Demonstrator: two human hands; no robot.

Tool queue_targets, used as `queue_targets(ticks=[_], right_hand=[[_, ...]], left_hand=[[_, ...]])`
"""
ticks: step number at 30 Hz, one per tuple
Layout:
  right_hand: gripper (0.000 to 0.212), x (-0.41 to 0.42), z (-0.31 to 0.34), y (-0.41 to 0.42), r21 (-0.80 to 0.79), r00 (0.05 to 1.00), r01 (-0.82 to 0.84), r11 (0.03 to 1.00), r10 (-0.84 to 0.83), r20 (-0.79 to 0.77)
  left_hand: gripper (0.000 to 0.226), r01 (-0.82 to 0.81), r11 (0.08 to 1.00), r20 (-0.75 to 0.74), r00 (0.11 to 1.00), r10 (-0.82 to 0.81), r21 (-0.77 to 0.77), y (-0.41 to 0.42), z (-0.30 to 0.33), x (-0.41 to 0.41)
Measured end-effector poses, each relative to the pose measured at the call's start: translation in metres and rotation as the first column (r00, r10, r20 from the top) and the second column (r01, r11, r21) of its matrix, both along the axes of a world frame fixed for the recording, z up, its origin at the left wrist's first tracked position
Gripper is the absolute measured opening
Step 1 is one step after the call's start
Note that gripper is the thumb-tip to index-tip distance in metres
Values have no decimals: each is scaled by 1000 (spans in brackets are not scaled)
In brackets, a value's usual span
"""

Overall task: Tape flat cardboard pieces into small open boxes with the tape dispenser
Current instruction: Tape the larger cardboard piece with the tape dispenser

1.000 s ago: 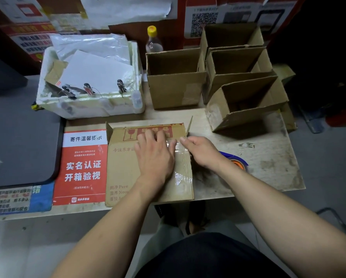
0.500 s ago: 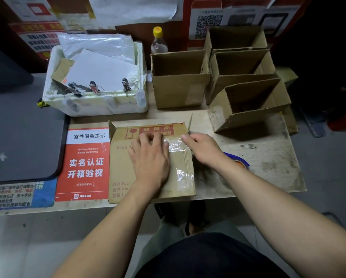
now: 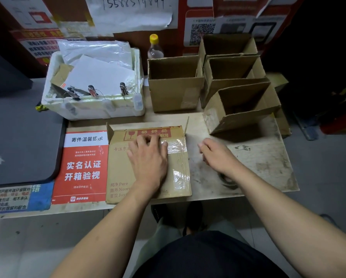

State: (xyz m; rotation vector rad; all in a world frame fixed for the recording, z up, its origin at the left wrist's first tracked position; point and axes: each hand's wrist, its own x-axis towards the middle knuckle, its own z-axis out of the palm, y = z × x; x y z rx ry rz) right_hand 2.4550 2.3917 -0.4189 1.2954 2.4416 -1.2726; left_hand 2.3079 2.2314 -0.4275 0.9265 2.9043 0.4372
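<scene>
In the head view, the flat cardboard piece (image 3: 148,163) lies at the near edge of the table (image 3: 258,167), just right of a red notice (image 3: 83,167). The left hand (image 3: 148,159) lies palm down on it, fingers bent at the tips and pressing the strip of clear tape (image 3: 178,159) near the far end. The right hand (image 3: 214,153) is off the cardboard, over bare tabletop to its right, fingers loosely curled and holding nothing.

The step looks like smoothing the tape over the seam. To do it well, I would keep the left palm flat so the piece cannot slide, and rub along the strip from far to near, pushing out bubbles.

The cardboard's long axis runs near to far, its loose flaps at the far end, pointing toward the finished boxes (image 3: 238,97). The tape runs the same way, along the right side.
</scene>
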Motion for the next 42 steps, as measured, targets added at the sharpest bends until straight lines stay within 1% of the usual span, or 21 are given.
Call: queue_targets(ticks=[1, 2, 4, 6, 9, 11, 13, 15, 17, 20, 23, 24, 26, 28, 30, 31, 33, 34, 36, 40, 42], right_hand=[[10, 13, -2, 9, 114, 994, -61, 992, 50, 96], [25, 27, -4, 16, 193, 962, -164, 967, 114, 246], [55, 49, -14, 28, 212, 844, -330, 920, 187, 503], [49, 60, -22, 30, 229, 794, -382, 895, 192, 576], [26, 64, -31, 31, 265, 824, -333, 905, 143, 548], [29, 66, -30, 33, 225, 874, -231, 946, 101, 475], [39, 70, -21, 32, 108, 948, -67, 992, 30, 316], [41, 73, -4, 26, -14, 993, 51, 999, -49, 108], [52, 76, 16, 15, -88, 991, 68, 994, -77, -112], [82, 78, 36, 3, -6, 952, -11, 1000, 9, -306], [88, 81, 45, -4, 60, 925, -67, 996, 85, -371], [88, 82, 46, -5, 100, 919, -89, 991, 121, -374], [87, 83, 44, -7, 200, 909, -139, 970, 205, -363], [87, 85, 39, -6, 299, 898, -176, 938, 277, -341], [84, 87, 36, -4, 386, 883, -202, 900, 337, -326], [79, 88, 35, -4, 434, 869, -212, 875, 372, -327], [71, 87, 35, -4, 542, 839, -235, 807, 450, -307], [74, 87, 36, -3, 588, 830, -256, 767, 487, -273], [86, 88, 34, 3, 665, 807, -302, 684, 554, -204], [90, 113, 28, 32, 788, 833, -287, 544, 549, -76], [74, 112, 25, 31, 840, 828, -296, 455, 561, -12]], left_hand=[[36, 6, 1000, -2, 1000, -6, -1, 0, 1, 0], [37, 12, 1000, -2, 1000, -12, -5, 0, 2, 1], [38, 28, 1000, 3, 1000, -28, -10, 0, 5, 2], [39, 41, 999, 18, 999, -41, -12, -1, 10, 4], [47, 38, 999, 71, 997, -40, 37, -2, 19, 11], [46, 98, 985, 114, 987, -115, 143, -2, 26, 18], [40, 174, 951, 211, 950, -231, 256, -3, 35, 27], [32, 150, 936, 366, 891, -267, 318, -2, 46, 38], [27, 6, 944, 589, 780, -210, 330, 1, 59, 48], [34, -284, 908, 862, 486, -141, 309, 9, 74, 55], [48, -465, 853, 964, 226, -142, 235, 15, 87, 55], [48, -502, 841, 976, 176, -131, 203, 16, 91, 55], [43, -547, 821, 985, 142, -102, 164, 17, 94, 54], [27, -581, 794, 982, 154, -110, 180, 18, 93, 54], [15, -593, 774, 970, 207, -123, 225, 18, 90, 54], [17, -568, 783, 956, 269, -117, 255, 18, 86, 54], [21, -411, 859, 866, 495, -73, 307, 17, 80, 57], [20, -308, 900, 791, 609, -64, 310, 16, 78, 58], [19, -186, 935, 665, 743, -68, 303, 12, 80, 58], [17, -213, 906, 555, 831, -29, 366, 0, 90, 27], [15, -94, 925, 426, 901, -78, 369, 1, 94, 25]])
